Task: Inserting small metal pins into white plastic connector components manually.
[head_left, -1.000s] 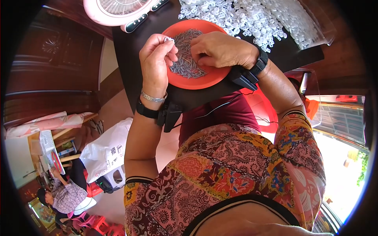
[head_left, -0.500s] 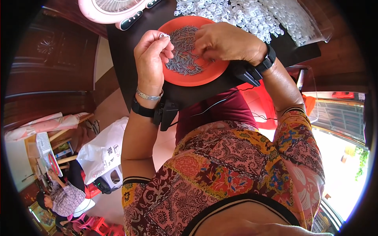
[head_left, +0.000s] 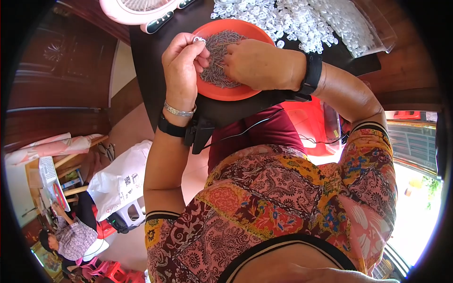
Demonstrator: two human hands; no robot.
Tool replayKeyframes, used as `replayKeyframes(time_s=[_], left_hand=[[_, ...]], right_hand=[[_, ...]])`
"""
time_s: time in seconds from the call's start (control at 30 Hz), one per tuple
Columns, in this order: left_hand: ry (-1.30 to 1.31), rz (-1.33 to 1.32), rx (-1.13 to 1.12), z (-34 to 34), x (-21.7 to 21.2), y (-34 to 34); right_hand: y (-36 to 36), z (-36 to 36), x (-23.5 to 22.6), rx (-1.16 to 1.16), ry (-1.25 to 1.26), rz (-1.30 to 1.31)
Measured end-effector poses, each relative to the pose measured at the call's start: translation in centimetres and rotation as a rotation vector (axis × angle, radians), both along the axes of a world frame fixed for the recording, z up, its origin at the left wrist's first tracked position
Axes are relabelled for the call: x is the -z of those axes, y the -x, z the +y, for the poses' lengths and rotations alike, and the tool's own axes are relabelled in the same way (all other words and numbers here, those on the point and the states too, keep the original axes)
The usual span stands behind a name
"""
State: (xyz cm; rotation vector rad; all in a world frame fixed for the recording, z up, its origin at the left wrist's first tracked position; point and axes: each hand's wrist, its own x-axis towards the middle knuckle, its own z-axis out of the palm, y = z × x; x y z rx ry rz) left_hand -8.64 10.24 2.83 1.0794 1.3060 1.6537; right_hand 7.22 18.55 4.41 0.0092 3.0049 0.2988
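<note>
My left hand [head_left: 181, 61] is closed in a pinch, thumb against forefinger, on a small white plastic clip [head_left: 199, 40] with a ring-like shape. It hovers over the left rim of a round orange-red tray [head_left: 245, 94]. Many small grey screw-like pieces [head_left: 219, 75] fill the tray, with a few thin tan sticks [head_left: 226, 44] among them. My right hand [head_left: 262, 65] reaches in from the right, its bent fingers pressed together down at the grey pieces. Whatever its fingertips hold is hidden beneath the hand.
Beyond the tray, a heap of white plastic clips [head_left: 288, 23] spreads over the dark table [head_left: 151, 70], beside a clear plastic container [head_left: 377, 33]. A pink fan [head_left: 137, 12] stands at the far left. Another person [head_left: 78, 238] sits at lower left, near a white bag [head_left: 118, 184].
My right hand has moved left and turned palm-down over the grey pieces, its elbow swinging outward. My left hand still pinches the white clip, nearly unmoved. The view has shifted slightly.
</note>
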Motion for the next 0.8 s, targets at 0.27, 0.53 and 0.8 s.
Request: replayKeyframes(time_s=[0.27,0.53,0.8], left_hand=[[0.007,-0.113,0.043,0.2,0.2,-0.3],[0.059,-0.032,0.118,0.0,0.4,-0.4],[0.073,0.03,0.124,0.0,0.5,-1.2]], right_hand=[[-0.1,3.7,0.4,0.349,0.97,0.431],[0.4,5.0,1.4,0.394,1.682,0.625],[0.1,4.0,0.9,0.411,1.667,0.66]])
